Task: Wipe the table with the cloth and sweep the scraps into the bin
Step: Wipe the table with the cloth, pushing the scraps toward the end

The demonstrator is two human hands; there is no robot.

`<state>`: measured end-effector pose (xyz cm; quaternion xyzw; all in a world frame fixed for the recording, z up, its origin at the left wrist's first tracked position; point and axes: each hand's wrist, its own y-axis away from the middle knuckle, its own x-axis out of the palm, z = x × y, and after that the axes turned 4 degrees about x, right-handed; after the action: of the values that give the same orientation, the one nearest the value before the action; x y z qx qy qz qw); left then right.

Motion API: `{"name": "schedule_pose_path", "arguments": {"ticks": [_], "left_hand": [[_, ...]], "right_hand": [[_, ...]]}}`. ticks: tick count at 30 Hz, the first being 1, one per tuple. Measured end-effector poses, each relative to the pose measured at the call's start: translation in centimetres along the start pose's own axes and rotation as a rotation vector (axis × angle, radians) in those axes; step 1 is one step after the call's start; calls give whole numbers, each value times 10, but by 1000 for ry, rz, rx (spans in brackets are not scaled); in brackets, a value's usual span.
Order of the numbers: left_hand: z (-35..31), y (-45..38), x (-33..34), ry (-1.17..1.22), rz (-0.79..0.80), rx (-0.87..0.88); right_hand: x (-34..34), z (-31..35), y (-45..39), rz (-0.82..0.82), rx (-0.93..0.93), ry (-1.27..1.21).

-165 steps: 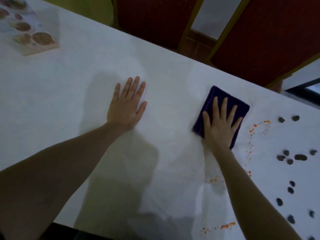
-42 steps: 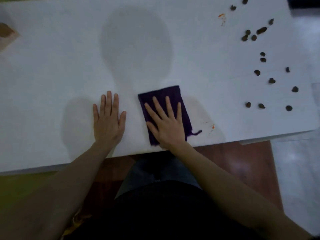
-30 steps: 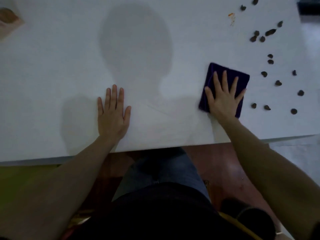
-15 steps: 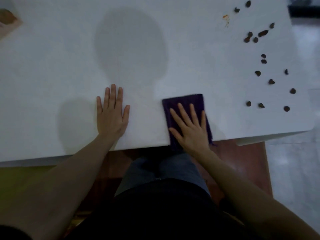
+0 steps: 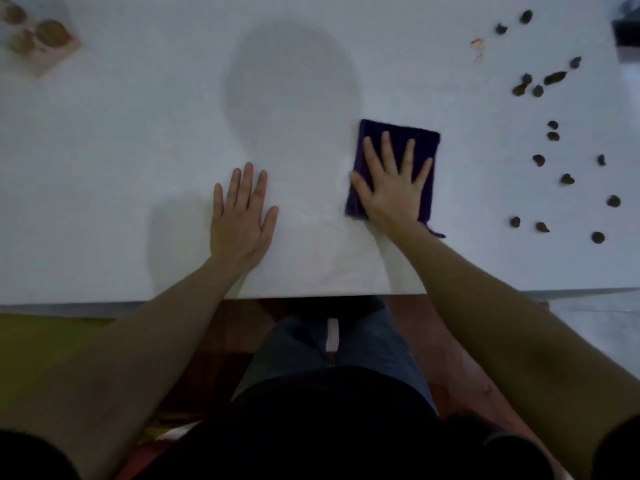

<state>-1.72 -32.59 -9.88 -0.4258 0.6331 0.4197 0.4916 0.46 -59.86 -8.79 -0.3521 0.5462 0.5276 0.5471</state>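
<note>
A folded dark purple cloth (image 5: 420,142) lies flat on the white table (image 5: 138,150), right of centre. My right hand (image 5: 393,188) presses on it with the fingers spread, covering its near half. My left hand (image 5: 242,216) rests flat on the bare table to the left, fingers together, holding nothing. Several dark brown scraps (image 5: 554,136) are scattered over the right part of the table, apart from the cloth. A small orange smear (image 5: 478,46) marks the far right area. No bin is in view.
A card with brown round pictures (image 5: 38,39) lies at the table's far left corner. A dark object (image 5: 627,36) shows at the right edge. The table's near edge (image 5: 104,304) runs just in front of my body.
My right hand has slid the cloth away from the near edge, up and to the right. The left hand has stayed flat in place.
</note>
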Motion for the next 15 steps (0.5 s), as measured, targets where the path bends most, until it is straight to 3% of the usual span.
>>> {"name": "schedule_pose_path", "arguments": {"ticks": [3,6,10,15], "left_hand": [[-15,-17,-5,12,-3,13],[-36,-40,-4,17,6,20],[-71,-78,0,23,-4,54],[-112,-133,-3,49,-36,74]], "right_hand": [[10,16,46,13,-203,47],[13,-22,80,41,-310,42],[0,-93,69,-2,-210,40],[-28,-149,-22,15,-5,36]]}}
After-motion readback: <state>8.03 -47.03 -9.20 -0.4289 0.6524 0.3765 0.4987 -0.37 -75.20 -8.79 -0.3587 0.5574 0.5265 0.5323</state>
